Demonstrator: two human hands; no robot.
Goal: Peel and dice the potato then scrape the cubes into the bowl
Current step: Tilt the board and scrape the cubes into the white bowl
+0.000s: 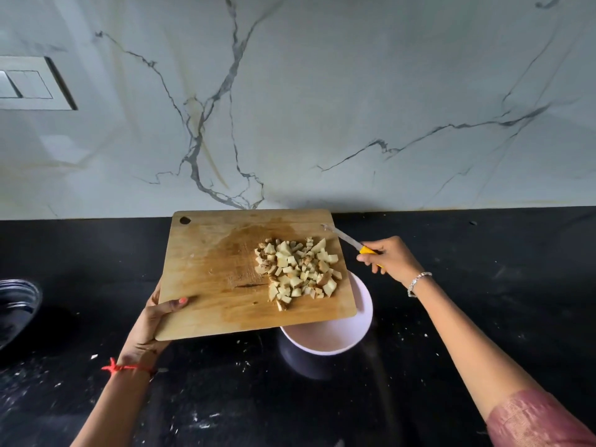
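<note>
Board [209, 269] of potato cubes [298, 271] held over the bowl [324, 343].
Its 8 o'clock edge is gripped by the left hand [151, 321]; the knife [342, 237] is clasped by the right hand [388, 259].

1. I get soft, even light across the marble wall [322, 91], with pale hazy reflections at its left
2. The black counter [483, 317] reads dim, and a shadow band darkens the wall's foot
3. The potato cubes [298, 272] at centre look sharp; wide-angle stretch and softness grow toward the corners
</note>
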